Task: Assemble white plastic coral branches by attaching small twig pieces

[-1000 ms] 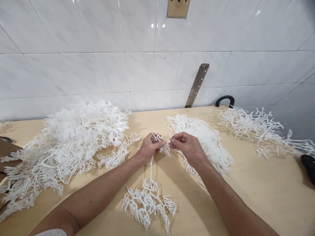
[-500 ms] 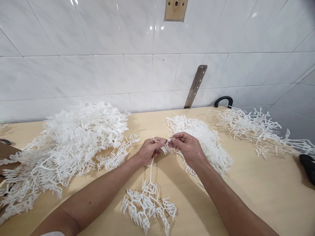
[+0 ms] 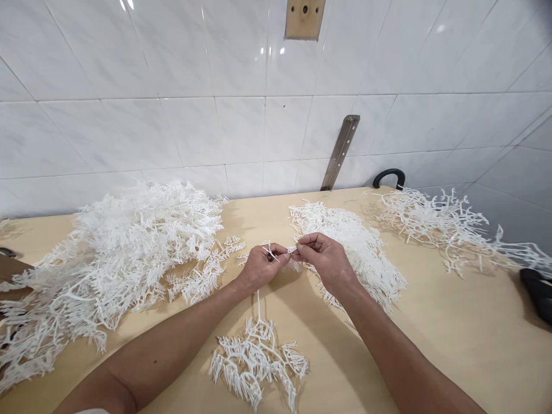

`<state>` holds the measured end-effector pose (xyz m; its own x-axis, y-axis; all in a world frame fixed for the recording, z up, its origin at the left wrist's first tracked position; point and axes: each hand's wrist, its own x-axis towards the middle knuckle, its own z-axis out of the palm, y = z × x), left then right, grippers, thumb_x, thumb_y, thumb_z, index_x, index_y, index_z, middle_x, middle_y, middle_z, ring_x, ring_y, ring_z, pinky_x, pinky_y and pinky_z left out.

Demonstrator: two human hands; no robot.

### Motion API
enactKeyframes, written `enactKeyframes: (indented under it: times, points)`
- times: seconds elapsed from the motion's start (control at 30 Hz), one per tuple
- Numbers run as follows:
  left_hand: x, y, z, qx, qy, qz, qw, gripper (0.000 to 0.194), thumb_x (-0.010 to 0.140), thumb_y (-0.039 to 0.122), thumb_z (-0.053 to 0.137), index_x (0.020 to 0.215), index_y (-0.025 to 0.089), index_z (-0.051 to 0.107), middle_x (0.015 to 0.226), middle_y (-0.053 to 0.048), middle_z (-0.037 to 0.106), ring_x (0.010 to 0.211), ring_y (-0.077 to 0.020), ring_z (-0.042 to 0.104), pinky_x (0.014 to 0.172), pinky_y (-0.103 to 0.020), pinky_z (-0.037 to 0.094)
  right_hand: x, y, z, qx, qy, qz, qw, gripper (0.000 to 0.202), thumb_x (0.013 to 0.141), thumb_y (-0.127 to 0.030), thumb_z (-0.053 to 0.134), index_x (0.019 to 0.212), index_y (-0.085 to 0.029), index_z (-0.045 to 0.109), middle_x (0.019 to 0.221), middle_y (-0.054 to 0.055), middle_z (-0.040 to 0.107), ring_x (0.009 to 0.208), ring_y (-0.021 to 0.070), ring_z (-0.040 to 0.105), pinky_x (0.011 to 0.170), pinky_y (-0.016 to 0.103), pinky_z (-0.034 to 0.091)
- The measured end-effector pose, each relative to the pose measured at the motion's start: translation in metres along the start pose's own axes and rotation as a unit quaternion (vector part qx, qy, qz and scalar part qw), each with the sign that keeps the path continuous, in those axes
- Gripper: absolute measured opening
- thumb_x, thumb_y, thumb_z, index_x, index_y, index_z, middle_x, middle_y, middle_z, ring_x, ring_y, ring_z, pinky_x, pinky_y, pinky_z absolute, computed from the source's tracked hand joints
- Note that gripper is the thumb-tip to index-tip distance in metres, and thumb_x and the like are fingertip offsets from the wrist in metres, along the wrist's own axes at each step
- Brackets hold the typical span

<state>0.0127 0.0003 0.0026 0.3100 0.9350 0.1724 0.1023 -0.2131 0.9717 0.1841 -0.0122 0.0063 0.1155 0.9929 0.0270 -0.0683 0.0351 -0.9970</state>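
Observation:
My left hand (image 3: 264,264) is closed around the stem of a white plastic branch (image 3: 259,351), whose feathery sprays hang down over the table toward me. A thin white tip pokes out above its thumb. Fingertips of my right hand (image 3: 324,259) pinch a small white piece close beside the left thumb; the fingers hide most of it. Just beyond and beneath my right hand lies a heap of small white sprigs (image 3: 366,253). A larger pile of white feathery branches (image 3: 142,241) spreads to the left of my left hand.
Barer white stems (image 3: 435,221) lie at the table's right end. A black curved handle (image 3: 389,175) and a metal slotted bracket (image 3: 340,152) stand at the back by the tiled wall. A black object (image 3: 537,293) sits at the right edge. Pale wood tabletop (image 3: 345,362) lies under everything.
My left hand has turned slightly, and the branch stem below it has shifted left. The white tip above its thumb shows more. Both hands stay close together.

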Motion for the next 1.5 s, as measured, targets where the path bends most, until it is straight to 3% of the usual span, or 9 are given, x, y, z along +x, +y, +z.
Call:
enactKeyframes:
  times: [0.4, 0.67, 0.83, 1.07, 1.3, 1.4, 1.5]
  points:
    - [0.0, -0.002, 0.0, -0.019, -0.002, -0.011, 1.0, 0.019, 0.075, 0.035, 0.067, 0.074, 0.016, 0.069, 0.061, 0.0, 0.06, 0.056, -0.0107, 0.047, 0.056, -0.024, 0.037, 0.001, 0.004, -0.01, -0.158, -0.106, -0.001, 0.982, 0.021, 0.074, -0.018, 0.063, 0.094, -0.018, 0.065, 0.074, 0.002, 0.068, 0.067, 0.0172, 0.069, 0.063, 0.03, 0.056]
    - [-0.002, -0.001, 0.004, 0.039, 0.004, -0.002, 0.999, 0.017, 0.075, 0.032, 0.067, 0.068, 0.016, 0.067, 0.061, 0.0, 0.061, 0.054, -0.0104, 0.046, 0.054, -0.024, 0.037, -0.002, -0.009, -0.011, -0.195, -0.092, -0.021, 0.976, 0.028, 0.085, -0.044, 0.061, 0.091, -0.018, 0.07, 0.081, 0.004, 0.07, 0.071, 0.017, 0.066, 0.066, 0.028, 0.055]
    - [-0.004, -0.005, 0.006, 0.074, 0.001, 0.028, 0.997, 0.017, 0.077, 0.031, 0.066, 0.073, 0.015, 0.07, 0.066, -0.002, 0.064, 0.057, -0.0113, 0.05, 0.056, -0.024, 0.038, -0.004, -0.013, -0.01, -0.289, -0.137, -0.049, 0.946, 0.021, 0.084, -0.036, 0.06, 0.083, -0.02, 0.073, 0.077, 0.002, 0.071, 0.065, 0.0155, 0.062, 0.063, 0.027, 0.05]
    - [-0.005, -0.005, 0.005, 0.061, -0.006, 0.015, 0.998, 0.019, 0.078, 0.033, 0.066, 0.078, 0.015, 0.072, 0.063, -0.001, 0.062, 0.052, -0.0097, 0.045, 0.053, -0.023, 0.036, -0.005, -0.017, -0.013, -0.302, -0.12, -0.051, 0.945, 0.017, 0.079, -0.033, 0.062, 0.078, -0.019, 0.071, 0.073, 0.002, 0.07, 0.063, 0.0153, 0.061, 0.058, 0.026, 0.047]
    - [-0.005, -0.001, 0.005, 0.068, -0.027, -0.013, 0.997, 0.019, 0.076, 0.033, 0.066, 0.072, 0.015, 0.067, 0.061, -0.001, 0.061, 0.054, -0.01, 0.046, 0.052, -0.023, 0.035, -0.006, -0.023, -0.018, -0.332, -0.15, -0.048, 0.93, 0.015, 0.078, -0.027, 0.058, 0.075, -0.02, 0.071, 0.065, 0.0, 0.067, 0.059, 0.0155, 0.06, 0.052, 0.025, 0.041]
    - [-0.004, 0.0, 0.003, 0.063, -0.055, -0.018, 0.996, 0.021, 0.077, 0.035, 0.063, 0.069, 0.015, 0.063, 0.059, 0.001, 0.056, 0.055, -0.0101, 0.045, 0.053, -0.023, 0.034, -0.006, -0.022, -0.016, -0.375, -0.144, -0.057, 0.914, 0.015, 0.078, -0.025, 0.057, 0.074, -0.021, 0.07, 0.066, 0.0, 0.068, 0.06, 0.0156, 0.059, 0.053, 0.025, 0.04]
    - [-0.005, 0.0, 0.002, 0.04, -0.099, -0.046, 0.993, 0.023, 0.079, 0.037, 0.062, 0.071, 0.016, 0.061, 0.058, 0.003, 0.051, 0.054, -0.0097, 0.042, 0.052, -0.023, 0.032, -0.004, -0.016, -0.013, -0.455, -0.101, -0.114, 0.877, 0.016, 0.08, -0.019, 0.053, 0.071, -0.021, 0.066, 0.068, 0.002, 0.067, 0.061, 0.0158, 0.057, 0.055, 0.026, 0.039]
